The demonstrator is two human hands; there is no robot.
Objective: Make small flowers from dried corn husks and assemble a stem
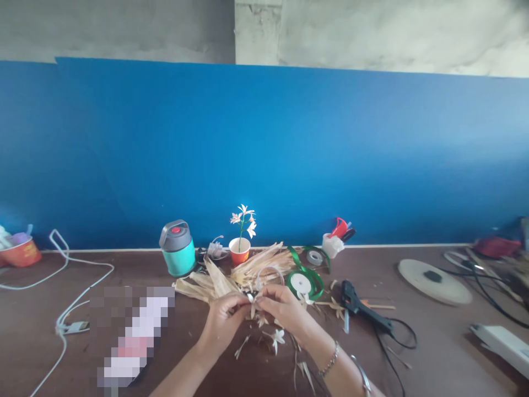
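Fingertips pinched together, our left hand (225, 317) and right hand (285, 310) grip a small, pale, petal-like piece (250, 298) left of the round, white spool of green ribbon (301, 283).

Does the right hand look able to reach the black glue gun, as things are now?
Probably yes: the glue gun lies on the table just right of the right hand, with mainly low pale flowers between. That hand seems busy with a small piece, though, and may need freeing first.
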